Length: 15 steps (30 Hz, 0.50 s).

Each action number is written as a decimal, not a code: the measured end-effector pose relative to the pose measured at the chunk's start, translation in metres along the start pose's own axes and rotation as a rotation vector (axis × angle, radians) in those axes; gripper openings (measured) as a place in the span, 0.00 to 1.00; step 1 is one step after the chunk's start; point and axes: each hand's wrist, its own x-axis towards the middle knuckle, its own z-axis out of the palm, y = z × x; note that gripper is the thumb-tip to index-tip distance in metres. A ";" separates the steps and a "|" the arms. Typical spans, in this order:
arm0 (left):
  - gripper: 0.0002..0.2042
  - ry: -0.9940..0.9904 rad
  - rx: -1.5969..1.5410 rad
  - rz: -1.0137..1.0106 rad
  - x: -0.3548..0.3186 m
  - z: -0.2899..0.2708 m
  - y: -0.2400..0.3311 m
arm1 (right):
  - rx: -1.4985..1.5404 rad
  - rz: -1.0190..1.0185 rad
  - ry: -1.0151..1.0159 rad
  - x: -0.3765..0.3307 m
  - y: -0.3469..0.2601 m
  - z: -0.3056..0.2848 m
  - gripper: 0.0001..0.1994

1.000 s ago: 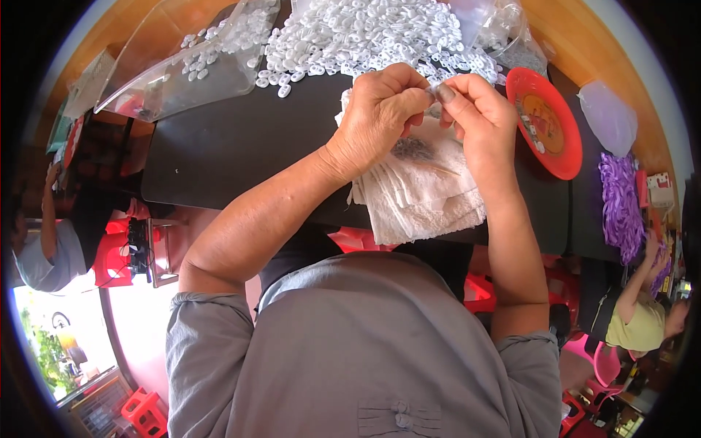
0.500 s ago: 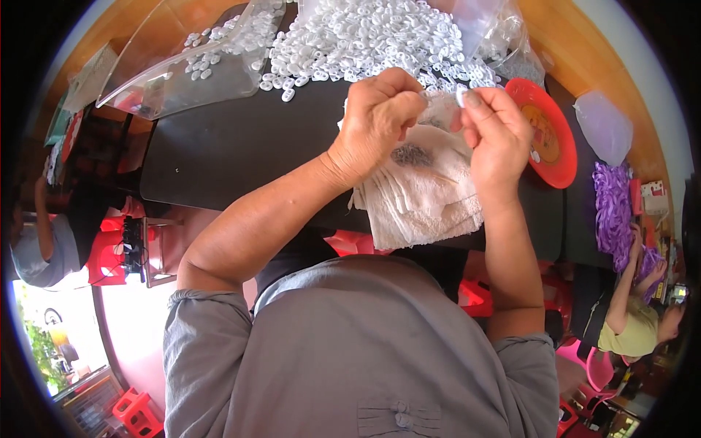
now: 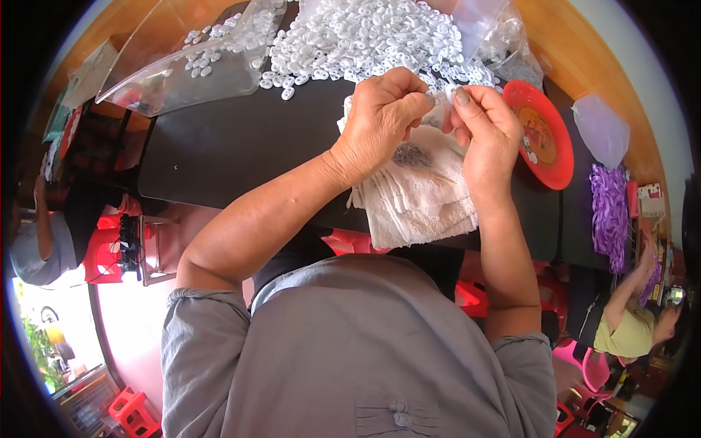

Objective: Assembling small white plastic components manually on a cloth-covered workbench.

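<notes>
Over the last second I see the two hands draw closer over the folded white cloth (image 3: pixel 420 193): a moment ago they stood a little apart with the cloth showing between them, and now the fingertips meet at upper centre of the frame, just below the heap of small white plastic rings (image 3: pixel 365 36). I read that as the small pale piece (image 3: pixel 440 113) now being worked between both hands rather than merely picked up, though it is too small and too covered for me to tell what is being done to it. My left hand (image 3: pixel 383 120) is curled, knuckles up, fingers closed in a pinch with the forearm running down to lower left. My right hand (image 3: pixel 485 131) stands more upright, thumb and forefinger closed on the same piece, wrist over the cloth's right edge. The cloth lies on the black tabletop (image 3: pixel 234 153). A red plate (image 3: pixel 544 139) sits right of the hands; a clear plastic bag (image 3: pixel 182 69) with more rings lies upper left.
</notes>
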 end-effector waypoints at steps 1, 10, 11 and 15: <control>0.08 0.000 0.000 -0.002 0.000 0.000 0.000 | -0.009 0.000 -0.006 0.000 0.000 0.000 0.07; 0.07 -0.023 0.057 0.007 0.000 -0.001 0.001 | 0.051 0.087 -0.029 0.003 -0.004 -0.005 0.07; 0.07 -0.026 0.058 0.013 0.000 -0.001 0.001 | 0.078 0.105 -0.026 0.003 -0.003 -0.006 0.07; 0.06 -0.029 0.078 0.023 0.000 -0.001 0.001 | 0.050 0.108 -0.026 0.003 -0.006 -0.005 0.07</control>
